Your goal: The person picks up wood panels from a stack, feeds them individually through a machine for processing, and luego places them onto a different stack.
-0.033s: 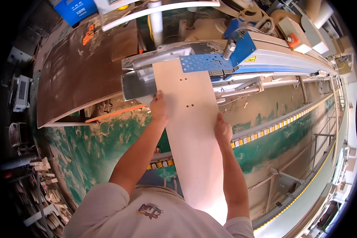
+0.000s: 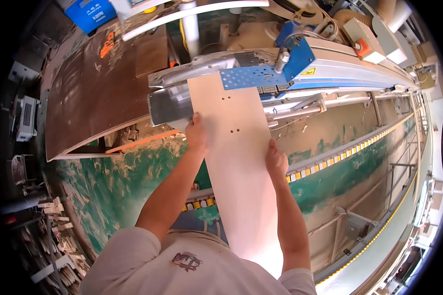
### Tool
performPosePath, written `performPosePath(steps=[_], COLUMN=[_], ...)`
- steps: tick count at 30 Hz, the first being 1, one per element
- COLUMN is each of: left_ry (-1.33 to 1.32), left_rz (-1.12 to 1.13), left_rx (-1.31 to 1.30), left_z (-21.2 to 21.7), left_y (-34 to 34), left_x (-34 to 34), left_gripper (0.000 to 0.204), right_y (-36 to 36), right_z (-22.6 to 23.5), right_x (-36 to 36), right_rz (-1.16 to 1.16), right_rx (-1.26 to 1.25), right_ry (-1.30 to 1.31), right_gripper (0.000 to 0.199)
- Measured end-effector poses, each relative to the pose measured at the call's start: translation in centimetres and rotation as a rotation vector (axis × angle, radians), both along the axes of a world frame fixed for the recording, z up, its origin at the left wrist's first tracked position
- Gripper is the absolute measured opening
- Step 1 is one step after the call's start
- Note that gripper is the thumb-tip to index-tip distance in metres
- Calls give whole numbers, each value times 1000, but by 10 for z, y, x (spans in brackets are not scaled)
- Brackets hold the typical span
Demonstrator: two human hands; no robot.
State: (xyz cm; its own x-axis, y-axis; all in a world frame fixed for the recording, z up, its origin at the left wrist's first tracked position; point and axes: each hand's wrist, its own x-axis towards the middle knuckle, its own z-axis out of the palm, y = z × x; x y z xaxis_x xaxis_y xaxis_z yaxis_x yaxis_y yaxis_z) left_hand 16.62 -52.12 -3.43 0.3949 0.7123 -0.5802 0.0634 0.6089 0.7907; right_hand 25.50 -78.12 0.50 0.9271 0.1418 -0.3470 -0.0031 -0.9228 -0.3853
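Gripping a long pale wooden board point(image 2: 236, 162) by its 2 long edges, the person stands over it in the head view, the only view here. The left hand point(image 2: 197, 133) wraps the left edge, fingers closed onto the wood, and the right hand point(image 2: 275, 160) clamps the right edge a little nearer the body. Both hands are holding the board, not open.

The board runs from near the person's chest up to a long machine point(image 2: 359, 69), and its far end lies under a blue perforated plate point(image 2: 251, 77) on the machine's rail. A blue housing point(image 2: 295, 54) with a metal cylinder sits just right of that plate. Small drilled holes show in the board: 2 near the far end and 2 more between the hands and the plate.

As a judgement, the board is already seated in the machine with some holes made, while most of its length toward the body shows none; how much work remains cannot be told.

Left of the board a brown panel point(image 2: 93, 93) lies on a desk, and the green floor point(image 2: 113, 182) below is dusty. A blue crate point(image 2: 91, 12) sits at the upper left.
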Motion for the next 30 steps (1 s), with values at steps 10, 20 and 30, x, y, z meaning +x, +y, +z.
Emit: performPosePath(steps=[10, 20, 30], left_ry=[-128, -116, 280], left_rz=[-41, 19, -3], left_rx=[-46, -16, 180], left_z=[10, 1, -2], left_y=[-40, -98, -152], left_x=[51, 125, 213], left_gripper=[47, 45, 55], right_y=[-42, -102, -161], right_z=[2, -2, -4], right_x=[50, 124, 209], right_rz=[-12, 0, 40], right_rx=[27, 12, -1], right_ry=[-9, 37, 30], right_gripper=[82, 87, 85])
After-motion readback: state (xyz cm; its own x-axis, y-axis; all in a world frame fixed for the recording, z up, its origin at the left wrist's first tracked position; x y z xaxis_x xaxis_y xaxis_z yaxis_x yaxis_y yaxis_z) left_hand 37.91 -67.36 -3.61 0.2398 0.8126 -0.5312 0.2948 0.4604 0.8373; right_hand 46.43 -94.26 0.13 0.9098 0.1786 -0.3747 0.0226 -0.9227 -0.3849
